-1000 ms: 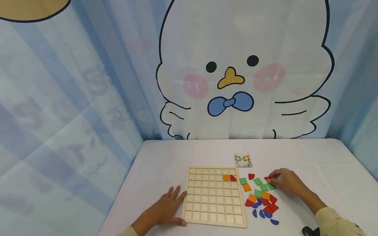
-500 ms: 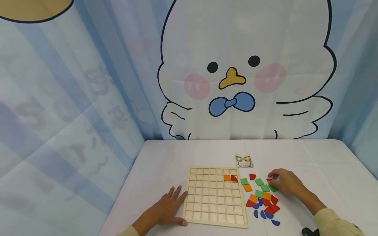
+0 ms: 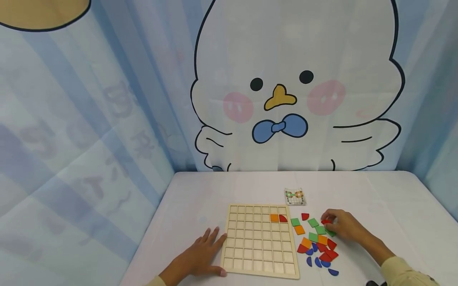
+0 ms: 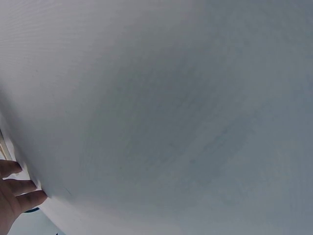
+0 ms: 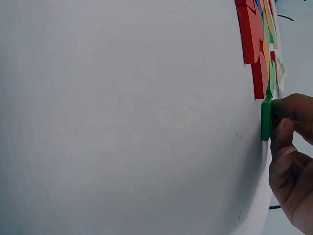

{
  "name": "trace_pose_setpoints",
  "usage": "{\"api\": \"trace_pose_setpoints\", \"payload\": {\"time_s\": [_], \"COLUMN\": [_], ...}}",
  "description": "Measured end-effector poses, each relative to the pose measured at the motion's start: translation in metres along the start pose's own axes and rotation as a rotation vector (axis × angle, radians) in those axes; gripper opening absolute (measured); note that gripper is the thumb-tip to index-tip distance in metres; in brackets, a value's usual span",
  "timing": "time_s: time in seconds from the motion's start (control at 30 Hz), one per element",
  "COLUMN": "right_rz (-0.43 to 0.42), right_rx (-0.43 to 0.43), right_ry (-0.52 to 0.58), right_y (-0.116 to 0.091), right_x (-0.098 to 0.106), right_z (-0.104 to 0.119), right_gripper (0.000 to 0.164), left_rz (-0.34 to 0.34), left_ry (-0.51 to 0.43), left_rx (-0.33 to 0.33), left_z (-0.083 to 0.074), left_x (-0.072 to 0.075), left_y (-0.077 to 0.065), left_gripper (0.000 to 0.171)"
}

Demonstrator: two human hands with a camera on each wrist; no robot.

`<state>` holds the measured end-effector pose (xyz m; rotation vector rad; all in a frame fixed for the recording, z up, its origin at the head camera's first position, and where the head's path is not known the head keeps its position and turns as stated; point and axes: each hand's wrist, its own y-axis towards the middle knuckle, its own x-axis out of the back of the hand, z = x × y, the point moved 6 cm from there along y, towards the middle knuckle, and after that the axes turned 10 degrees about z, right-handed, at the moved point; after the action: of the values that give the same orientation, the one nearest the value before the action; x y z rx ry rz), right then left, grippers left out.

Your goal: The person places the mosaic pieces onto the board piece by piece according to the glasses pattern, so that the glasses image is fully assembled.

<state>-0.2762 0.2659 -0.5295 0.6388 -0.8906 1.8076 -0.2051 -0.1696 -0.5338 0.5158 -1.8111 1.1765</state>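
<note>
My left hand (image 3: 203, 254) lies spread at the left side of a pale wooden grid board (image 3: 260, 274), fingertips right at its edge. An orange square tile (image 3: 274, 217) and a red quarter-round tile (image 3: 283, 218) occupy two adjoining cells near the board's top right. To the right, my right hand (image 3: 345, 226) pinches another red tile (image 3: 326, 222) between thumb and fingers; its outline is partly hidden. Just under those fingers is a green square tile (image 5: 266, 120). In the left wrist view only some fingers (image 4: 22, 187) show at the lower left.
Loose green, orange, red and blue tiles (image 3: 313, 237) lie scattered right of the board, some overlapping. Behind them is a small pattern card (image 3: 295, 197). A dark object (image 3: 372, 283) sits by the right sleeve. A printed curtain (image 3: 279, 151) hangs behind the white table (image 3: 214, 186).
My right fingers have drawn in slightly around the red tile. The left hand and the tiles on the board stay put, while the head view shifts a little.
</note>
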Motion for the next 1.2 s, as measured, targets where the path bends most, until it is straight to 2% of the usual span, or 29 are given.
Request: {"api": "trace_pose_setpoints", "payload": {"time_s": [0.17, 0.3, 0.57, 0.77, 1.2], "right_rz": [-0.013, -0.021, -0.009, -0.054, -0.022], "right_rx": [0.018, 0.034, 0.053, 0.107, 0.169], "right_ry": [-0.022, -0.038, -0.02, -0.014, 0.046], "right_y": [0.001, 0.001, 0.003, 0.005, 0.019], "right_x": [-0.002, -0.002, -0.002, 0.003, -0.009], "right_z": [0.003, 0.007, 0.012, 0.028, 0.063], "right_gripper": [0.018, 0.013, 0.011, 0.011, 0.022], "left_rz": [-0.01, -0.007, -0.004, -0.006, -0.009], "left_ry": [0.003, -0.009, -0.008, -0.004, -0.016], "left_rx": [-0.002, 0.003, 0.017, 0.016, 0.008], "left_z": [0.0, 0.001, 0.0, 0.0, 0.001], "left_x": [0.0, -0.001, 0.0, 0.0, -0.001], "left_y": [0.0, 0.001, 0.001, 0.0, 0.001], "left_gripper": [0.104, 0.104, 0.104, 0.104, 0.105]}}
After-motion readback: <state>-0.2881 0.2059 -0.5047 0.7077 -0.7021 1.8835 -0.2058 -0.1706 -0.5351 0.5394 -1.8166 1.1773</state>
